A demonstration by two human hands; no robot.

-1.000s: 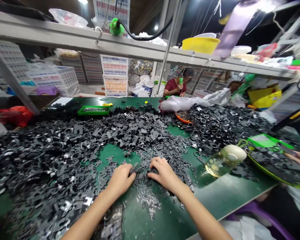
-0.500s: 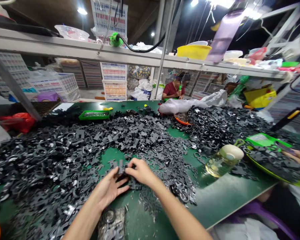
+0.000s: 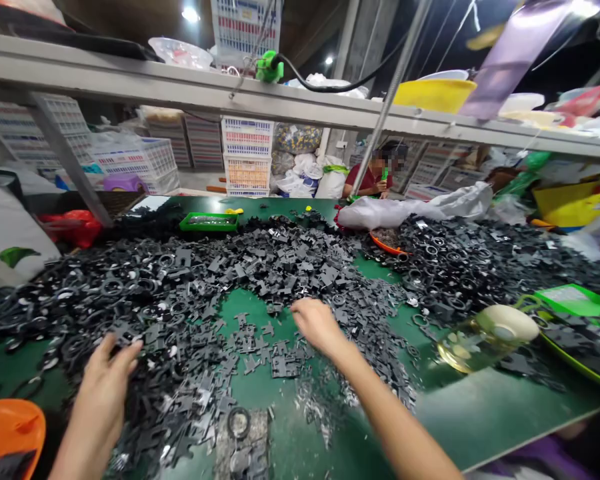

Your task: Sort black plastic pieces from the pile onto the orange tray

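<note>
My left hand (image 3: 103, 380) is over the left pile of black plastic parts (image 3: 145, 373), its thumb and fingers apart, with nothing visible in them. My right hand (image 3: 317, 327) reaches to the near edge of the middle heap of flat dark grey plastic pieces (image 3: 300, 257). Its fingers are curled together, and whatever they may hold is hidden. Between the hands, small dark grey clip-like pieces (image 3: 245, 337) lie on the green tabletop (image 3: 290, 407). Close to me is a worn block (image 3: 243, 450) with a black ring (image 3: 239, 422) and grey pieces on it.
An orange container (image 3: 13, 427) stands at the lower left. To the right, a light-lidded bottle (image 3: 485, 340) lies tilted near a green tray (image 3: 577, 300). A green box (image 3: 209, 222) sits at the back. Across the table is a person in red (image 3: 357, 177); a shelf rail (image 3: 300, 103) spans above.
My hands, together over dark pieces before, have separated. The left moved left over the pile; the right moved slightly up and right to the heap. The view has turned left.
</note>
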